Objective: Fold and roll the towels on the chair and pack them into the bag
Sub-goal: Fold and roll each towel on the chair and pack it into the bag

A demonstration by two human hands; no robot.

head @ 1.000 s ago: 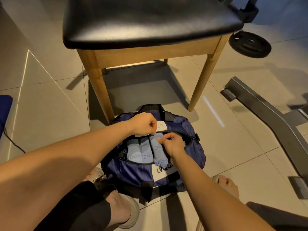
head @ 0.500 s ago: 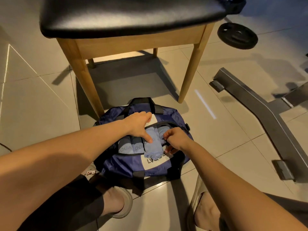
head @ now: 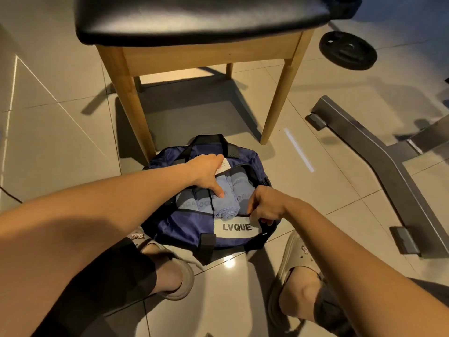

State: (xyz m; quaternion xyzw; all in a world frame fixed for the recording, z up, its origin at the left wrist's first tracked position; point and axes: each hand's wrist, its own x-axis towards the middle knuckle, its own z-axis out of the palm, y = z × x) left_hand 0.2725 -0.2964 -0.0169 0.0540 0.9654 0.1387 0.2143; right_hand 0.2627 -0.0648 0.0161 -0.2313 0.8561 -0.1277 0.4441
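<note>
Bag (head: 184, 227), labelled "LVQUE", centre frame: left hand (head: 206, 171), fingers extended, thumb pressing a rolled towel (head: 227, 210); right hand (head: 264, 205) pinching its near rim.

Open navy bag (head: 187, 224) on floor before chair (head: 194, 18), rolled blue towels (head: 224, 203) packed inside

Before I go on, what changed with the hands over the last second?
The left hand uncurled from a fist at the far rim of the bag and now presses its thumb on the rolled towel. The right hand moved off the towel to the bag's near rim and pinches it. Bag and chair stayed put.
</note>
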